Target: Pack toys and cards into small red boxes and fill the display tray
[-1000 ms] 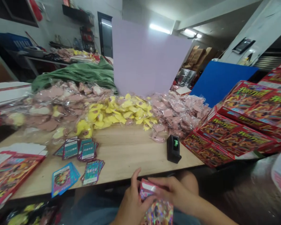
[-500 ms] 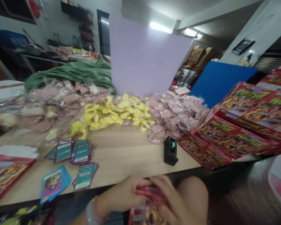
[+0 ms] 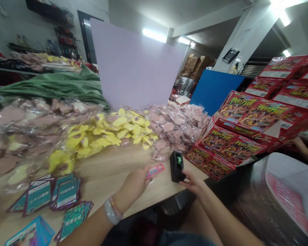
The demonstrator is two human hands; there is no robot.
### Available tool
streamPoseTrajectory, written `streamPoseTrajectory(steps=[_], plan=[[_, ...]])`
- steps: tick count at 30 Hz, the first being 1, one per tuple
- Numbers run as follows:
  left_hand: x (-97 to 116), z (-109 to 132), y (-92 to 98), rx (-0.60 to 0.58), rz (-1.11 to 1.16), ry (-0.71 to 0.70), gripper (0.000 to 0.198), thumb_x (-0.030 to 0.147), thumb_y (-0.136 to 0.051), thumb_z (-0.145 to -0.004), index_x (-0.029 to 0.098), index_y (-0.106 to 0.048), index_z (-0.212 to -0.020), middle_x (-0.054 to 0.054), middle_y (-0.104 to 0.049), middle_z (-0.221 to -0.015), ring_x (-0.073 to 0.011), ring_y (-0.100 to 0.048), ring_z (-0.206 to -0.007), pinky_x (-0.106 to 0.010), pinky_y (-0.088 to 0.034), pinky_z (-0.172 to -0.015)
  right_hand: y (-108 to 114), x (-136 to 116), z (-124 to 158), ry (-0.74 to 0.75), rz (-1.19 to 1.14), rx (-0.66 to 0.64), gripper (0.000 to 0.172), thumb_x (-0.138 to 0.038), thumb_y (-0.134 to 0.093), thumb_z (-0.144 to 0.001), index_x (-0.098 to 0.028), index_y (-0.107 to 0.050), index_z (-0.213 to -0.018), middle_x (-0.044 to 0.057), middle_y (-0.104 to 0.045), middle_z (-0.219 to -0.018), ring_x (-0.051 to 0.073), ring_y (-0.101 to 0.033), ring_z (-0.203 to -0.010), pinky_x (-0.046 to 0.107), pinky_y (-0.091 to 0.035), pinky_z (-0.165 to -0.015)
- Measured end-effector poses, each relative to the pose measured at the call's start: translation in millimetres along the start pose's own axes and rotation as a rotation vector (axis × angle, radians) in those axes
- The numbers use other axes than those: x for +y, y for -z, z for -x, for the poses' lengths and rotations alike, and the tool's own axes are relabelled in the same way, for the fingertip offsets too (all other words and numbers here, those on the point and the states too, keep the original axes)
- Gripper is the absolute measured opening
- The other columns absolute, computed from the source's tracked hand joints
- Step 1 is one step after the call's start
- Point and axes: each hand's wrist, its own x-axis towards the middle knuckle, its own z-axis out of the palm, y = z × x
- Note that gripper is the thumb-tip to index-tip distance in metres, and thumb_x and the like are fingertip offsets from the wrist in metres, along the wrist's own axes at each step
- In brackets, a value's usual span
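Observation:
My left hand (image 3: 136, 182), with a translucent bracelet (image 3: 111, 210) at its wrist, pinches a small pink-red printed card or packet (image 3: 155, 170) just over the wooden table. To the right of it stands a black tape dispenser (image 3: 176, 167) holding a green-cored roll (image 3: 179, 160). Around the dispenser's near end, the thumb and fingers of my right hand (image 3: 192, 182) close from the right. Whether a strip of tape lies between those fingers cannot be made out.
Teal cards (image 3: 38, 194) and blue-edged cards (image 3: 32, 232) lie in stacks at left. Bagged yellow pieces (image 3: 113, 131) and pinkish pieces (image 3: 178, 126) are heaped along the back. Red printed boxes (image 3: 242, 118) are piled at right. Another person's arm (image 3: 306, 150) shows behind them.
Both hands have moved up from the lap to the table, the right to the tape dispenser. The red packaging at my lap is no longer seen there. The view has swung right.

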Motion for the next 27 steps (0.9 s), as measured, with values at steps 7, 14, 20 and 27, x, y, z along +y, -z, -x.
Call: streamPoseTrajectory(steps=[7,14,20,27], plan=[[-6.0,-4.1,8.3,-0.044,-0.061,0.033,0.021,0.025,-0.050,-0.083,0.016,-0.052,-0.103,-0.011,-0.067,-0.087,-0.0247,-0.063,-0.077,-0.027,-0.042,-0.063,-17.1,56.2,41.0,0.315,-0.063,0.113,0.023,-0.038,-0.054,-0.082,-0.016,-0.059,-0.078,0.005,-0.060,-0.087,0.017,-0.057,-0.078,0.034,-0.049,-0.070],[-1.7,-3.2,3.6,-0.063,-0.068,0.009,0.022,0.019,-0.047,-0.083,0.014,-0.051,-0.104,-0.013,-0.066,-0.091,-0.0254,-0.063,-0.082,-0.030,-0.045,-0.067,-115.1,13.2,76.6,0.416,-0.127,-0.057,0.043,-0.060,-0.046,-0.076,-0.019,-0.051,-0.064,-0.003,-0.048,-0.053,0.012,-0.049,-0.048,0.026,-0.043,-0.049],[15.1,26.5,21.3,-0.062,-0.040,-0.111,0.022,0.023,-0.056,-0.079,0.016,-0.057,-0.100,-0.010,-0.066,-0.091,-0.0240,-0.064,-0.082,-0.027,-0.046,-0.067,-92.4,9.0,88.7,0.518,0.008,-0.027,0.063,-0.056,-0.069,-0.050,-0.018,-0.051,-0.096,0.006,-0.058,-0.085,0.021,-0.056,-0.073,0.032,-0.047,-0.059],[-56.7,79.1,86.1,0.139,0.038,0.084,0.042,0.032,-0.058,-0.081,0.015,-0.048,-0.118,-0.009,-0.059,-0.113,-0.0199,-0.056,-0.101,-0.027,-0.043,-0.085,-110.3,-47.4,33.9,0.870,0.552,-0.073,0.049,-0.053,-0.047,-0.073,-0.013,-0.057,-0.099,0.013,-0.066,-0.085,0.027,-0.062,-0.080,0.040,-0.047,-0.073]])
